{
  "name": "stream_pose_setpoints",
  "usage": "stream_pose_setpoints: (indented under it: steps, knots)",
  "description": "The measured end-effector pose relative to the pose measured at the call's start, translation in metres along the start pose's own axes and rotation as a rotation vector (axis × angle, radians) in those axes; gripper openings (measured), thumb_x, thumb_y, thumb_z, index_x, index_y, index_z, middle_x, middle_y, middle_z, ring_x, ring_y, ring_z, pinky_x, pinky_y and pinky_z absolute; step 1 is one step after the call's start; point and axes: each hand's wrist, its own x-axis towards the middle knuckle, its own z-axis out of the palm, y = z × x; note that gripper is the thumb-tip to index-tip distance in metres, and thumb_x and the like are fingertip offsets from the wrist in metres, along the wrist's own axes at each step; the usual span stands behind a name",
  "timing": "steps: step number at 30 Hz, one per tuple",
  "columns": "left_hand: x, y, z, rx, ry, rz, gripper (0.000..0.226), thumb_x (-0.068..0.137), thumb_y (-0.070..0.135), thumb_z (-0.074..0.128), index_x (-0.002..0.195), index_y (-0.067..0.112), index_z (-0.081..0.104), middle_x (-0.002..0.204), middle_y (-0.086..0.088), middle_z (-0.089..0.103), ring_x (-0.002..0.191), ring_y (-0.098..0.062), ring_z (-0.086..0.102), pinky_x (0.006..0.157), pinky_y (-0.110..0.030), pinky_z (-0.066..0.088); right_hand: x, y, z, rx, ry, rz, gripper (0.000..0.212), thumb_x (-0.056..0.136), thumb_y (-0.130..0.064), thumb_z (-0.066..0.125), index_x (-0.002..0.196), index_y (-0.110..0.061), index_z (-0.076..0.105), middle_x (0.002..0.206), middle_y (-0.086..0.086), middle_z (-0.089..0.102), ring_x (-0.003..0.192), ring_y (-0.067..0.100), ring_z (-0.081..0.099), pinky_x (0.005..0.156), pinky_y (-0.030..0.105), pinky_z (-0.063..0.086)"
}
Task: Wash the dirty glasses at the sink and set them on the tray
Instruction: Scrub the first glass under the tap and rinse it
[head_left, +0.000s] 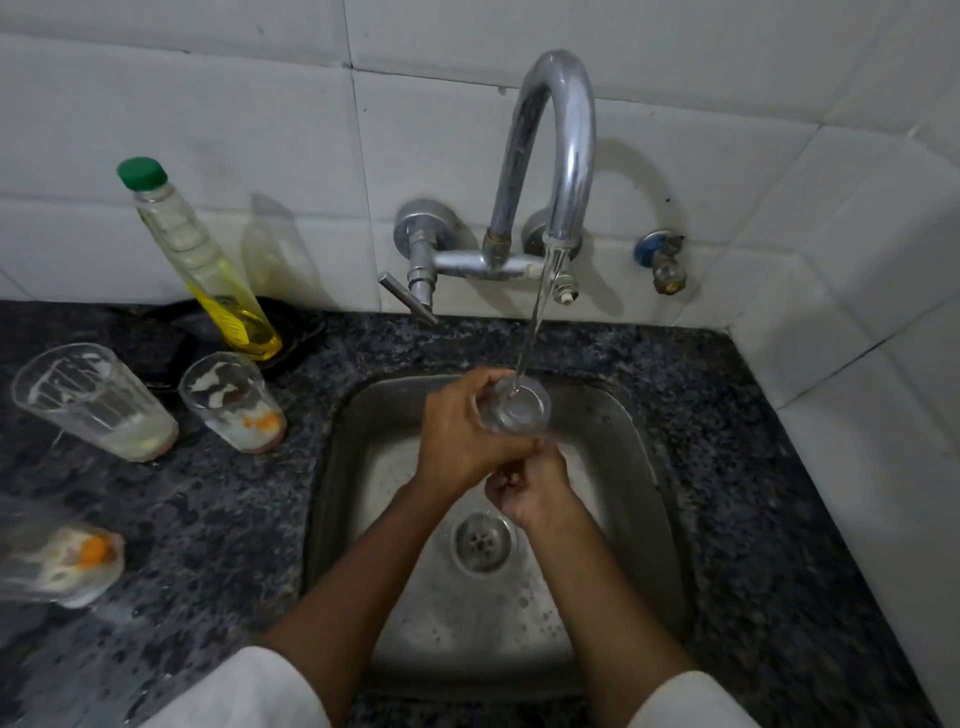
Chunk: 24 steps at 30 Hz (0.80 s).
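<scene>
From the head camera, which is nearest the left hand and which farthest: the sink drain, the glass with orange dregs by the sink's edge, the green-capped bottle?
Measured from the left hand:
1. Sink drain, just below the hands in the basin.
2. Glass with orange dregs, on the counter left of the sink.
3. Green-capped bottle, farther left against the wall.

Left hand (457, 431) gripping, right hand (530, 488) seemingly curled.

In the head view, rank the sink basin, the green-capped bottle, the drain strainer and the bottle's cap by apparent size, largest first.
1. Sink basin
2. Green-capped bottle
3. Drain strainer
4. Green cap

The strainer and cap look close in size; the cap stands nearer the camera's height, so that last pair is unsure.
</scene>
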Motion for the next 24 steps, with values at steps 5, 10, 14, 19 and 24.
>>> stream_pose_setpoints:
  steps: [5, 10, 14, 19, 24]
  knots:
    - [0.005, -0.01, -0.01, 0.119, 0.022, -0.096, 0.059, 0.042, 0.036, 0.093, 0.094, 0.029, 0.067, 0.091, 0.009, 0.073, 0.085, -0.006, 0.07, 0.082, -0.032, 0.058, 0.003, -0.008, 0.001, -0.297, 0.15, -0.349, 0.025, 0.087, -0.001, 0.041, 0.081, -0.012, 0.063, 0.075, 0.008, 0.059, 0.058, 0.013, 0.045, 0.05, 0.026, 0.035]
    - [-0.008, -0.032, -0.046, 0.056, 0.199, -0.237, 0.061, 0.04, 0.03, 0.097, 0.095, 0.023, 0.071, 0.089, 0.009, 0.075, 0.081, -0.003, 0.071, 0.078, -0.034, 0.06, -0.019, -0.019, 0.028, -0.592, -0.041, -0.541, 0.025, 0.098, -0.009, 0.042, 0.082, -0.014, 0.06, 0.062, 0.004, 0.058, 0.05, 0.012, 0.052, 0.045, 0.023, 0.04]
    - [-0.019, -0.043, -0.071, -0.001, 0.242, -0.262, 0.061, 0.043, 0.022, 0.097, 0.099, 0.018, 0.072, 0.092, 0.004, 0.077, 0.084, -0.009, 0.073, 0.079, -0.041, 0.061, -0.046, -0.025, 0.064, -1.152, 0.127, -1.165, 0.016, 0.088, -0.029, 0.062, 0.075, -0.021, 0.058, 0.066, -0.007, 0.057, 0.056, 0.006, 0.051, 0.05, 0.022, 0.032]
    - [-0.027, -0.048, -0.09, -0.049, 0.27, -0.252, 0.064, 0.044, 0.015, 0.098, 0.102, 0.009, 0.072, 0.095, -0.005, 0.077, 0.087, -0.018, 0.074, 0.079, -0.046, 0.061, -0.061, -0.032, 0.127, -1.484, 0.298, -1.411, 0.06, 0.091, -0.063, 0.041, 0.1, -0.008, 0.063, 0.095, 0.012, 0.068, 0.085, 0.031, 0.065, 0.062, 0.035, 0.039]
    - [-0.031, -0.044, -0.106, -0.055, 0.268, -0.223, 0.063, 0.042, 0.013, 0.098, 0.099, 0.012, 0.071, 0.09, 0.0, 0.077, 0.081, -0.01, 0.073, 0.072, -0.035, 0.062, -0.052, -0.033, 0.141, -1.364, 0.289, -1.319, 0.059, 0.103, -0.04, 0.026, 0.091, -0.001, 0.069, 0.093, 0.021, 0.071, 0.086, 0.038, 0.066, 0.072, 0.042, 0.052]
